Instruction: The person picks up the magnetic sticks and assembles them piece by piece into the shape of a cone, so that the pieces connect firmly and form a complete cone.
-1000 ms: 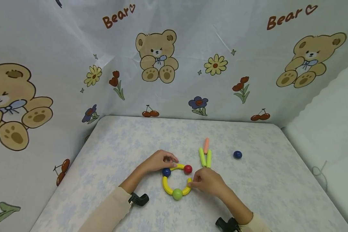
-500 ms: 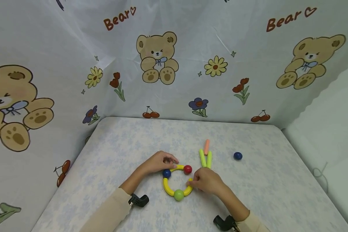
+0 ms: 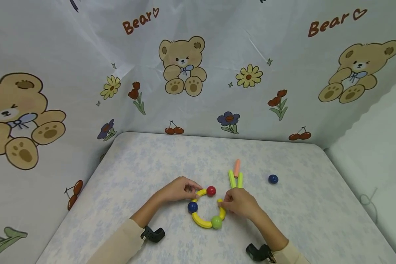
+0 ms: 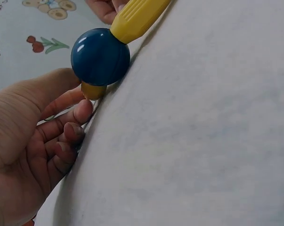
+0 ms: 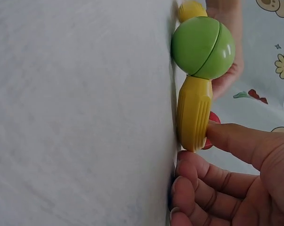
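Note:
An unclosed ring of yellow curved rods joined by balls lies on the table. My left hand [image 3: 179,190] pinches the upper-left rod [image 3: 202,192], which runs from the blue ball [image 3: 193,207] to the red ball [image 3: 211,191]. A lower rod [image 3: 202,220] links the blue ball to the green ball [image 3: 216,222]. Thumb and fingers of my right hand [image 3: 241,202] pinch the free end of the right-hand rod [image 5: 194,113], fixed to the green ball [image 5: 203,47]. A gap separates that end from the red ball. In the left wrist view the left fingertips partly cover their rod.
Beyond the right hand lie two light green sticks [image 3: 232,179] and a salmon stick [image 3: 237,168]. Another dark blue ball [image 3: 273,179] rests farther right. A bear-print cloth [image 3: 198,106] stands behind the table's back edge.
The ring has turned: the green ball has swung right and the blue ball has come nearer the front. Both hands keep their pinch, and the head view has shifted slightly.

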A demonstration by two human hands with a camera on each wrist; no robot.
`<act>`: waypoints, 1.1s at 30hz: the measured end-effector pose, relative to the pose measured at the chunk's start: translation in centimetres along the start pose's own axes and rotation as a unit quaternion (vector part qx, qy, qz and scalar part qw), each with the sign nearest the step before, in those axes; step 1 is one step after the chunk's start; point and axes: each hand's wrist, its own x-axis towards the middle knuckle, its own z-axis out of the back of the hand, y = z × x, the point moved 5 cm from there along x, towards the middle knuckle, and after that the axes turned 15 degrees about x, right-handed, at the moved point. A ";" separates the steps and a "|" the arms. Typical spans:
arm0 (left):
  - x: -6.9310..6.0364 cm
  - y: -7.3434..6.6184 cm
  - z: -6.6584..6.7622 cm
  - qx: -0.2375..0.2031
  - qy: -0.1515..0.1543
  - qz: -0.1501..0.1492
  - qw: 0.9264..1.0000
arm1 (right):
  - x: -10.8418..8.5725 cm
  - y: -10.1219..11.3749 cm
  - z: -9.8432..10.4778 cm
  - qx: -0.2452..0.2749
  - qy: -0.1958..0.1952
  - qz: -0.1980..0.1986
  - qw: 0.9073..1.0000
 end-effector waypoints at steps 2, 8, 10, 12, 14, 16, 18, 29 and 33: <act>-0.4 -0.2 0.0 0.003 0.001 0.001 1.000 | 0.1 -0.1 0.1 -0.001 0.000 0.002 1.000; -1.4 -0.4 -0.2 -0.002 -0.005 0.021 1.000 | 0.2 0.1 0.3 -0.004 0.007 0.019 1.000; -1.5 -0.4 -0.2 -0.008 -0.017 0.021 1.000 | 0.2 0.1 0.4 -0.005 0.011 0.015 1.000; -1.4 -0.3 -0.3 -0.013 -0.032 0.020 0.999 | 0.2 0.1 0.5 -0.005 0.017 0.004 1.000; -1.3 -0.1 -0.5 -0.018 -0.046 0.022 0.999 | 0.1 0.0 0.5 -0.005 0.023 -0.006 1.000; -1.3 0.1 -0.8 -0.023 -0.053 0.028 0.998 | 0.0 -0.1 0.4 -0.003 0.031 -0.013 0.999; -1.3 0.3 -1.0 -0.021 -0.060 0.033 0.997 | 0.0 -0.1 0.3 0.000 0.036 -0.015 0.999; -1.4 0.0 -1.4 0.003 -0.084 0.045 0.995 | 0.1 0.0 0.2 0.007 0.007 0.003 1.000; -1.4 -0.1 -1.4 0.016 -0.085 0.048 0.995 | 0.2 0.1 0.3 0.012 -0.009 0.008 1.000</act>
